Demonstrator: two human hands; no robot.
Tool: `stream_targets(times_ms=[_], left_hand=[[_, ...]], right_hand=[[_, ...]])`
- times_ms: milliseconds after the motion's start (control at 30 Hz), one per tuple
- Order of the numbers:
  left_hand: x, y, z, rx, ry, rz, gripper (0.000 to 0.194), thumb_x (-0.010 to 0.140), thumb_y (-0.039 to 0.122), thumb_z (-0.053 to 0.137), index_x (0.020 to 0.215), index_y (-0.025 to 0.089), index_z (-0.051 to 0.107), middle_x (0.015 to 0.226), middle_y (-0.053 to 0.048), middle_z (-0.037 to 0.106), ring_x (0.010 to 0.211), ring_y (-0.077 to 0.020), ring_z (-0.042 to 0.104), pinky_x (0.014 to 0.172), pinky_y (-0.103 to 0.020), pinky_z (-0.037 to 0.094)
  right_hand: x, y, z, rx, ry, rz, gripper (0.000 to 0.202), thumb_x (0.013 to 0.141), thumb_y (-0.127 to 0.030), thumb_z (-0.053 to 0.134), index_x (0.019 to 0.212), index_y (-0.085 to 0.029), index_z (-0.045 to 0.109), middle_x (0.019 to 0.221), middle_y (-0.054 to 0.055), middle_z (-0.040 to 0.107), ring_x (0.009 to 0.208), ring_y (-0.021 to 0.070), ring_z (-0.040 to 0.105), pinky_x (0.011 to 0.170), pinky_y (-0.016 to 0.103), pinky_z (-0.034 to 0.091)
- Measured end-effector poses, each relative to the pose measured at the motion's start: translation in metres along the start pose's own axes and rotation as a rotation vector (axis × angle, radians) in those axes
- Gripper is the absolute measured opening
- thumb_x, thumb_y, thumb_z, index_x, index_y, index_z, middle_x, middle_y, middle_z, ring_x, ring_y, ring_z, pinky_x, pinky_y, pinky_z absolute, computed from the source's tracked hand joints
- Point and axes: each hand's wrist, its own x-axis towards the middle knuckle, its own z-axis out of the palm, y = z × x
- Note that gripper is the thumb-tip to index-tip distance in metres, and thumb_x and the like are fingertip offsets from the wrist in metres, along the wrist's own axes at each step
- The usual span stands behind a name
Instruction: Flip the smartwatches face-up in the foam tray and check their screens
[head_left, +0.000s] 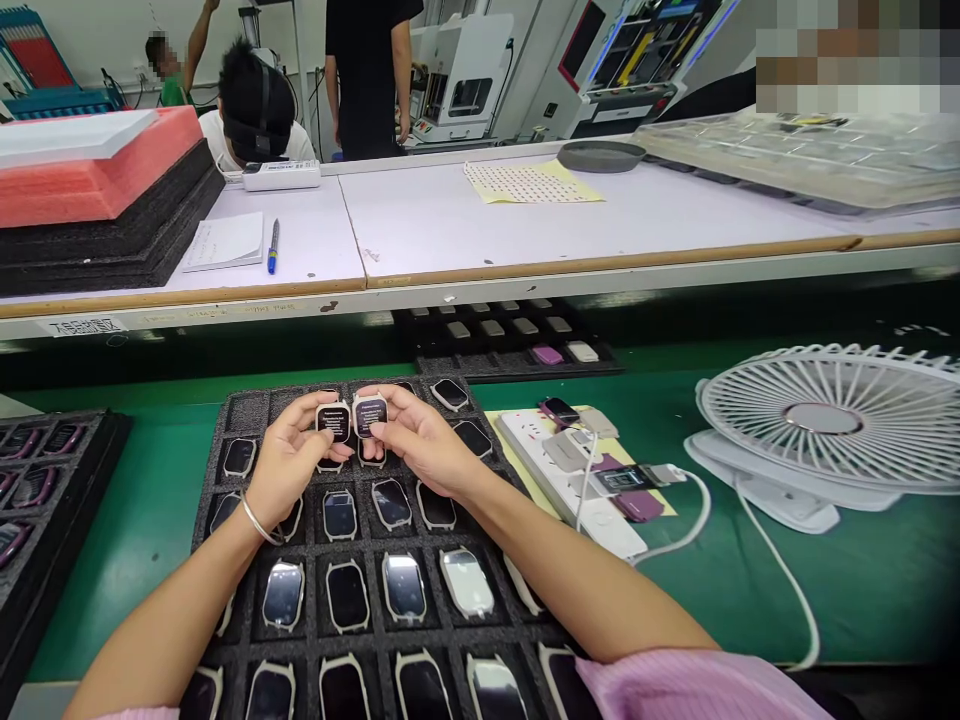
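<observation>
My left hand [292, 450] pinches a smartwatch case [332, 421] without a strap, its dark screen lit with lines of pale text. Beside it, my right hand [416, 435] grips a second smartwatch case [370, 414] with similar text showing. The two cases are held side by side, screens facing me, over the far part of a black foam tray [311, 545]. Strapless watch cases such as this pale-framed one [348, 596] lie in the tray's compartments, mostly with blank screens. Both forearms hide some compartments.
Right of the tray lie a white power strip [574, 490] with cables and a white fan [817, 420]. Another foam tray [112, 430] stands at left. A raised shelf [420, 235] carries a notepad [225, 242], a pen [273, 247] and stacked foam [97, 190]. People are beyond it.
</observation>
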Motion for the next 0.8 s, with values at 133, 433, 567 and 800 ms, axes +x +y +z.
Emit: stream_targets(times_ms=[133, 433, 567, 800], left_hand=[[0.0006, -0.0006, 0.0001, 0.008, 0.010, 0.005, 0.038, 0.075, 0.025, 0.070, 0.111, 0.018, 0.061, 0.103, -0.004, 0.071, 0.063, -0.0142, 0.072, 0.065, -0.028, 0.060], [0.0017, -0.0013, 0.0003, 0.013, 0.028, 0.003, 0.037, 0.074, 0.029, 0.075, 0.106, 0.018, 0.060, 0.099, -0.003, 0.069, 0.060, -0.0126, 0.071, 0.061, -0.025, 0.060], [0.0008, 0.0004, 0.0004, -0.021, 0.018, -0.009, 0.037, 0.074, 0.028, 0.073, 0.107, 0.018, 0.060, 0.098, -0.002, 0.070, 0.062, -0.0134, 0.071, 0.062, -0.026, 0.060], [-0.0003, 0.0023, 0.0010, -0.080, 0.003, -0.044, 0.045, 0.070, 0.019, 0.071, 0.114, 0.019, 0.060, 0.106, -0.005, 0.070, 0.070, -0.0169, 0.074, 0.070, -0.030, 0.062]], right_hand=[[-0.0008, 0.0002, 0.0002, -0.013, -0.007, -0.002, 0.037, 0.078, -0.023, 0.071, 0.113, -0.023, 0.058, 0.089, -0.001, 0.062, 0.065, 0.0123, 0.061, 0.061, 0.029, 0.046], [-0.0017, 0.0012, 0.0007, -0.027, -0.024, -0.009, 0.036, 0.081, -0.022, 0.069, 0.114, -0.023, 0.056, 0.087, -0.001, 0.061, 0.066, 0.0130, 0.062, 0.062, 0.029, 0.047], [-0.0027, 0.0011, -0.0013, -0.041, -0.038, -0.021, 0.041, 0.082, -0.022, 0.068, 0.121, -0.023, 0.054, 0.091, 0.000, 0.062, 0.068, 0.0127, 0.062, 0.064, 0.029, 0.047], [-0.0033, 0.0011, -0.0038, -0.076, -0.049, -0.040, 0.050, 0.080, -0.018, 0.070, 0.125, -0.025, 0.050, 0.095, 0.000, 0.061, 0.071, 0.0129, 0.064, 0.066, 0.029, 0.049]])
